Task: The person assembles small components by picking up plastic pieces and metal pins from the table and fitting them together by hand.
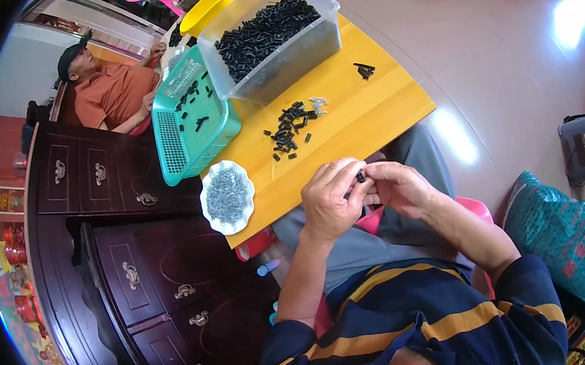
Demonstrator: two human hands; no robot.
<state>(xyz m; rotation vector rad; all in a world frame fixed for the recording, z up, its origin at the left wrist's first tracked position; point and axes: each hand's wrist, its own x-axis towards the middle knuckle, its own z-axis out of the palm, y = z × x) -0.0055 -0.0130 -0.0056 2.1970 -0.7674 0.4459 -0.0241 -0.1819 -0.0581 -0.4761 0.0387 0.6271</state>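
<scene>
Above my lap, at the near edge of the yellow table [364,119], my two hands meet. My left hand [334,201] is closed on a small black plastic piece [360,176], gripped by thumb and fingers. The fingertips of my right hand [406,187] pinch together right beside that piece; whatever they hold is too small to make out. Beyond the hands lies a loose pile of short black plastic pieces [289,128], with a few clear small parts [318,104] at its right side. A white scalloped dish [208,217] holds many small clear parts.
A clear bin [274,68] full of black pieces and a green basket [172,162] stand on the table. Several black pieces [365,70] lie near the right edge. A dark wooden cabinet [173,264] adjoins at left. Another person [115,94] sits beyond; a teal sack [565,234] rests right.
</scene>
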